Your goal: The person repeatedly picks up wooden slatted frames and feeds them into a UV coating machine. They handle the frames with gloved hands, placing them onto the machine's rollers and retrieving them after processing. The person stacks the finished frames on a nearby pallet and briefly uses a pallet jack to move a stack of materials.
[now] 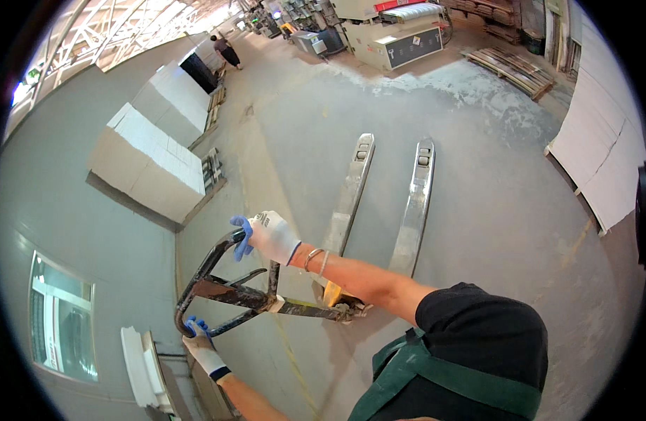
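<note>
A pallet jack stands on the floor ahead of me. Its black loop handle (185, 309) is tilted toward the left, with a lever (246, 278) inside the loop. My right hand (270, 235), in a white glove with blue fingers, is closed round the far corner of the loop. Nearer me, my left hand (205, 349), gloved alike, is wrapped round the loop's near corner. The handle shaft (312, 309) runs to a yellow base (331, 293), partly behind my right arm. Two bare silver forks, the left fork (351, 196) and right fork (413, 217), point away from me.
White board stacks (151, 165) stand on pallets along the left wall; another white stack (600, 147) is at the right. A machine (400, 38) and wooden slats (511, 70) lie beyond the forks. A person (227, 52) is far off at the left. White panels (142, 368) lean near the window (62, 316).
</note>
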`<state>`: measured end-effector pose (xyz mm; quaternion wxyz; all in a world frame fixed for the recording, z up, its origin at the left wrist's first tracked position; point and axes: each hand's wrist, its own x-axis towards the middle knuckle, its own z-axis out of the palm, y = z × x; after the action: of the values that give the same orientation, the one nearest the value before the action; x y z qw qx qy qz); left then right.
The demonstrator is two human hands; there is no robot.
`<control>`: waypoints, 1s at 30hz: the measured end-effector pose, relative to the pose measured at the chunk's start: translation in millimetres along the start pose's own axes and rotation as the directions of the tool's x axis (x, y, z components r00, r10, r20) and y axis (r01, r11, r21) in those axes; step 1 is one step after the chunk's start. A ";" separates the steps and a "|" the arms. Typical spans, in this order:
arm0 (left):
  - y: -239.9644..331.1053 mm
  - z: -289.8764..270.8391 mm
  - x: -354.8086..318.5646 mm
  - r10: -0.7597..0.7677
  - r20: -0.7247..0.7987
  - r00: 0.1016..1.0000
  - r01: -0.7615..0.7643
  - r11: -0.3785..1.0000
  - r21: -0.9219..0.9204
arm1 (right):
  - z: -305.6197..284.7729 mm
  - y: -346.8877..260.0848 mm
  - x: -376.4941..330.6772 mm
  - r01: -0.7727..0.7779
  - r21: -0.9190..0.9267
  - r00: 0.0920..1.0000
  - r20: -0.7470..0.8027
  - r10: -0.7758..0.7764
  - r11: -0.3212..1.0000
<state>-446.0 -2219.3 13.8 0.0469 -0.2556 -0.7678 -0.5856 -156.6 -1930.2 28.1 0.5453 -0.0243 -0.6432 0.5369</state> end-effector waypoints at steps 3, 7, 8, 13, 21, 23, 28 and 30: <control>-11.1 1.1 31.9 0.100 0.044 0.994 -0.099 0.995 -0.016 | 2.5 -4.6 -5.4 0.088 -0.184 0.995 -0.038 -0.097 0.979; -8.1 22.4 44.2 0.105 0.061 0.993 -0.100 0.991 -0.085 | 10.0 -6.1 -17.1 0.008 -0.194 0.999 -0.043 -0.017 0.981; -7.6 34.2 42.3 0.115 0.038 0.993 -0.109 0.987 -0.120 | 9.8 -5.7 -19.3 -0.010 -0.195 1.000 -0.030 0.004 0.981; -65.9 62.8 59.6 0.129 0.175 0.976 -0.078 0.959 -0.273 | 29.3 29.2 -60.1 -0.067 0.363 0.982 -0.143 0.126 0.929; -133.7 111.4 149.5 0.166 0.282 0.945 -0.085 0.957 -0.278 | 59.7 96.6 -56.8 0.074 -0.136 0.960 -0.259 -0.107 0.988; -139.4 88.4 161.1 0.216 0.324 0.921 -0.075 0.915 -0.397 | 79.7 58.4 -65.0 0.086 -0.412 0.970 -0.174 -0.171 0.907; -127.5 118.3 164.0 0.255 0.415 0.873 -0.094 0.924 -0.370 | 73.1 75.1 -71.2 0.048 -0.264 0.958 -0.261 -0.119 0.963; -122.3 121.4 185.1 0.213 0.470 0.857 -0.073 0.951 -0.299 | 83.5 75.7 -65.9 0.083 -0.074 0.947 -0.305 -0.102 0.994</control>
<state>-633.2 -2067.2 -62.1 -0.1437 -0.4583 -0.6452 -0.5942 -232.7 -1994.3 -56.4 0.6625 -0.0941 -0.5667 0.4807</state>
